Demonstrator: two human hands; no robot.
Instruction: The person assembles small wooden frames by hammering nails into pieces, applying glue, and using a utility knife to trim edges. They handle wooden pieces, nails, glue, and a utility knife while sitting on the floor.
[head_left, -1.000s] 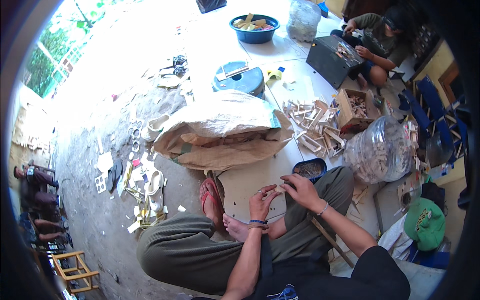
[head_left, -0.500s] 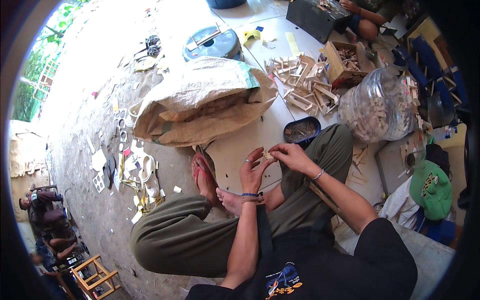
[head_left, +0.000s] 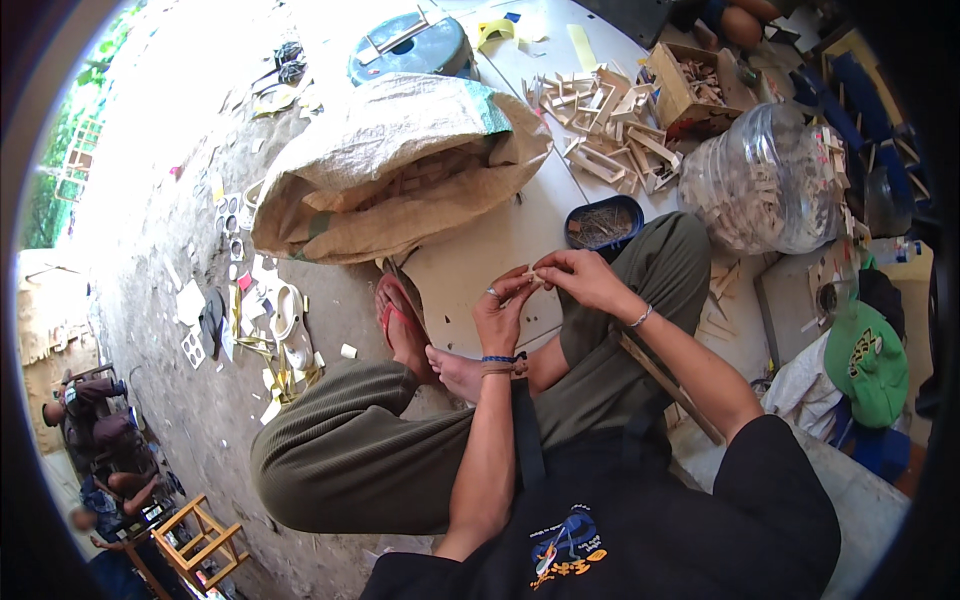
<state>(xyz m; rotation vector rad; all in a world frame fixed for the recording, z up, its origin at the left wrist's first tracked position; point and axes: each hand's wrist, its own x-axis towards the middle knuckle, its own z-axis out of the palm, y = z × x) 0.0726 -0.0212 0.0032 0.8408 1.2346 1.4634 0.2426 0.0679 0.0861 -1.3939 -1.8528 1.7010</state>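
Pale wood, by the look of it: a tiny piece (head_left: 536, 276) held up between both hands, over the gap between the bent legs. The left hand (head_left: 503, 308) has it pinched thumb to fingers, and the right hand (head_left: 582, 280) seems to be pinching the other end, though fingertips hide most of it. I'd guess it weighs next to nothing, stiff and not slippery, but thin enough to split if twisted, so I'd hold it by the ends and go easy. Underneath is smooth, hard-looking tile floor (head_left: 452, 275), with rough grey ground (head_left: 200, 420) off to the left. Around that: a blue tub (head_left: 606, 244) of thin bits, a pile of small wooden frames (head_left: 608, 125), a big woven sack (head_left: 400, 115) and a clear plastic container (head_left: 768, 190) packed with wood scraps.
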